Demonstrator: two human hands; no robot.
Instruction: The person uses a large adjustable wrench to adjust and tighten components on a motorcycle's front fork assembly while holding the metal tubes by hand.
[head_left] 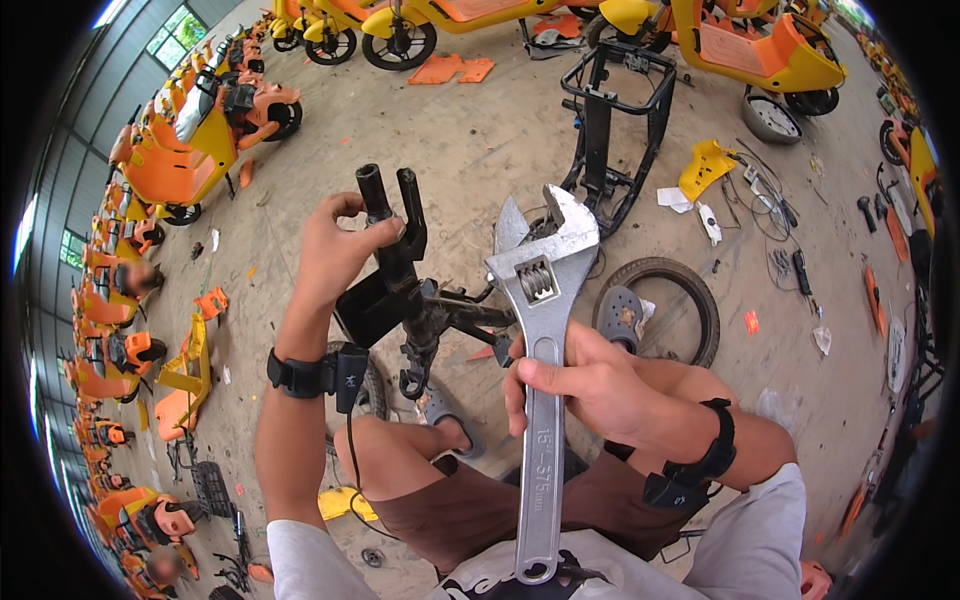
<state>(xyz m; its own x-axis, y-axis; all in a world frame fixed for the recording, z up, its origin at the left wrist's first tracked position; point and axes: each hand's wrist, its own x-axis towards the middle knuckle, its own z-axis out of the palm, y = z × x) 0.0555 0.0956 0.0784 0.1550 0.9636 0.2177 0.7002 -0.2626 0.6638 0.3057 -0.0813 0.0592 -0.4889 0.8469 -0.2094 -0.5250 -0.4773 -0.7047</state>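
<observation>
Head view: right hand (600,385), fingers clamped on one wrench (543,460); left hand (342,243), fingers around one black frame (399,280); two wristbands (303,375).

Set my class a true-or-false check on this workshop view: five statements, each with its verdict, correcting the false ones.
1. The right hand holds an adjustable wrench. True.
2. The left hand grips a tire. False: it holds a black metal part.
3. The wrench's jaws are closed together. False: a gap shows between them.
4. Yellow-and-orange scooters stand along the left side. True.
5. Only one wrist wears a black strap. False: there is one on the left wrist and one on the right.
</observation>
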